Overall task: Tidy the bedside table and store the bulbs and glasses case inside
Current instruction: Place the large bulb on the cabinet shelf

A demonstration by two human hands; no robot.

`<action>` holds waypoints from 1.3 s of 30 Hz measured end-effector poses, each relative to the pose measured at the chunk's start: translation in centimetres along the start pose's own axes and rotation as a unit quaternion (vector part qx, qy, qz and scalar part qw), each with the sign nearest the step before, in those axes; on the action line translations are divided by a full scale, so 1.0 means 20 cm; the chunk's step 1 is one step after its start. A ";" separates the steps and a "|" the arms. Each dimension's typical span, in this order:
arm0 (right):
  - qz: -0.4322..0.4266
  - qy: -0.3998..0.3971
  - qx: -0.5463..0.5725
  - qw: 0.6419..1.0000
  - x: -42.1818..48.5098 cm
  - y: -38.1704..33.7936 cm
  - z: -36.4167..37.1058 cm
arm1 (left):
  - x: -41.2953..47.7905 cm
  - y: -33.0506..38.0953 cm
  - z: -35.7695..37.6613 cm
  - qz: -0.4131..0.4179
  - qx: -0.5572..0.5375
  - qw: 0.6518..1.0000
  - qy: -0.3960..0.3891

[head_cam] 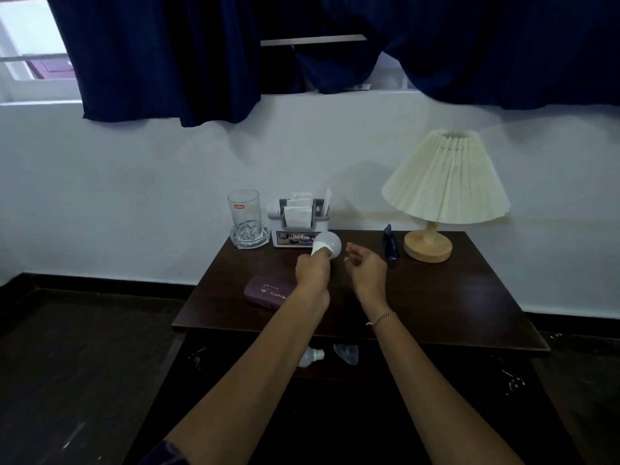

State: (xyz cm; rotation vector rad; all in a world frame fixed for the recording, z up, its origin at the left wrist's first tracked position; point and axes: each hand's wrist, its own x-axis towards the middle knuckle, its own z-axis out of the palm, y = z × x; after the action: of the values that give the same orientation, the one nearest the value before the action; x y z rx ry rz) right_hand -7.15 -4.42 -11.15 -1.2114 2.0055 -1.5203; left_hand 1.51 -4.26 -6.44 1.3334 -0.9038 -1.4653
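My left hand [312, 271] grips the base of a white bulb [330, 245], held just above the dark wooden bedside table [436, 303] near its back middle. Beside it, my right hand [367, 268] hovers with loosely curled fingers and holds nothing. A purple glasses case [268, 292] lies on the table's left part, partly behind my left forearm. Below the tabletop's front edge, the open drawer [385, 367] holds a second white bulb [310, 357] and a small clear plastic piece [346, 353].
At the back of the table stand a clear glass in a crystal ashtray [247, 223], a white organiser with paper sachets [299, 223], a dark blue object [390, 245] and a lamp with cream pleated shade [446, 182]. Dark blue curtains hang above.
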 end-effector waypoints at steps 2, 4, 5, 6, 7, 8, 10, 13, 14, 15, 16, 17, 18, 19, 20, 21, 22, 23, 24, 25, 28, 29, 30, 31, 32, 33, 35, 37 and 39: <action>0.009 0.000 -0.010 1.000 0.06 0.01 0.02 | 0.03 0.00 0.02 -0.007 -0.002 1.000 -0.002; 0.013 -0.007 -0.025 1.000 0.11 0.02 0.05 | 0.05 -0.01 0.04 -0.018 0.004 1.000 0.005; 0.013 -0.012 -0.029 0.999 0.14 0.02 0.06 | 0.06 -0.01 0.05 -0.026 0.005 1.000 0.008; 0.015 -0.016 -0.029 0.999 0.16 0.02 0.07 | 0.06 -0.02 0.05 -0.032 0.001 0.999 0.009; 0.021 -0.023 -0.025 0.999 0.17 0.02 0.08 | 0.08 -0.02 0.05 -0.037 -0.006 0.999 0.011; 0.030 -0.034 -0.018 0.999 0.19 0.02 0.10 | 0.08 -0.02 0.05 -0.041 -0.009 0.999 0.012; 0.042 -0.062 -0.002 0.997 0.21 0.03 0.13 | 0.10 -0.03 0.05 -0.054 -0.015 0.998 0.014; 0.052 -0.092 0.032 0.994 0.23 0.05 0.16 | 0.11 -0.03 0.06 -0.063 -0.023 0.998 0.011; 0.059 -0.099 0.047 0.992 0.23 0.05 0.16 | 0.12 -0.02 0.06 -0.063 -0.022 0.998 0.011; 0.065 -0.104 0.060 0.991 0.23 0.06 0.17 | 0.13 -0.02 0.05 -0.062 -0.021 0.998 0.011; 0.072 -0.106 0.072 0.989 0.24 0.07 0.17 | 0.14 -0.03 0.05 -0.060 -0.020 0.998 0.013; 0.077 -0.104 0.083 0.988 0.24 0.07 0.17 | 0.14 -0.03 0.05 -0.056 -0.018 0.998 0.014; 0.082 -0.099 0.092 0.988 0.24 0.08 0.17 | 0.14 -0.03 0.04 -0.052 -0.017 0.998 0.013; 0.085 -0.091 0.099 0.987 0.24 0.08 0.16 | 0.15 -0.03 0.04 -0.048 -0.020 0.999 0.010; 0.085 -0.084 0.103 0.987 0.24 0.09 0.16 | 0.14 -0.03 0.04 -0.046 -0.023 0.999 0.006; 0.085 -0.077 0.105 0.988 0.24 0.09 0.14 | 0.13 -0.03 0.04 -0.046 -0.024 0.999 0.003; 0.085 -0.069 0.110 0.988 0.23 0.09 0.12 | 0.12 -0.03 0.04 -0.042 -0.024 0.999 0.000; 0.086 -0.061 0.120 0.987 0.23 0.09 0.10 | 0.11 -0.03 0.04 -0.035 -0.022 0.999 -0.002; 0.088 -0.051 0.132 0.986 0.22 0.09 0.09 | 0.10 -0.02 0.04 -0.028 -0.018 0.999 -0.003; 0.089 -0.041 0.141 0.985 0.21 0.09 0.06 | 0.09 -0.02 0.04 -0.025 -0.018 1.000 -0.005; 0.083 -0.018 0.167 0.982 0.17 0.08 -0.02 | 0.06 -0.03 0.03 -0.018 -0.010 1.000 -0.008; 0.080 -0.012 0.173 0.982 0.15 0.08 -0.04 | 0.04 -0.03 0.03 -0.016 -0.004 1.000 -0.006; 0.075 -0.005 0.181 0.981 0.12 0.07 -0.07 | 0.01 -0.02 0.01 -0.012 0.004 1.000 -0.002; 0.068 0.004 0.183 0.981 0.10 0.07 -0.10 | -0.02 -0.03 0.00 -0.006 0.011 1.000 0.001; 0.059 0.015 0.176 0.982 0.07 0.06 -0.13 | -0.06 -0.03 -0.01 0.000 0.018 1.000 0.000; 0.047 0.028 0.164 0.985 0.04 0.06 -0.16 | -0.09 -0.04 -0.02 0.000 0.026 1.000 -0.004; 0.026 0.052 0.149 0.987 -0.03 0.04 -0.22 | -0.16 -0.05 -0.04 -0.004 0.040 0.999 -0.012; 0.018 0.068 0.144 0.987 -0.10 0.01 -0.28 | -0.22 -0.06 -0.06 0.002 0.042 0.999 -0.015; 0.013 0.082 0.138 0.987 -0.18 0.01 -0.33 | -0.27 -0.08 -0.09 0.010 0.030 0.999 -0.016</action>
State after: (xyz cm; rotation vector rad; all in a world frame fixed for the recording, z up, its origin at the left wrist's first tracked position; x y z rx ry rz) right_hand -9.77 2.55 -9.65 -0.9736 1.8197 -1.8632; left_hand 2.93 1.42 -6.57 1.3439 -0.9852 -1.4583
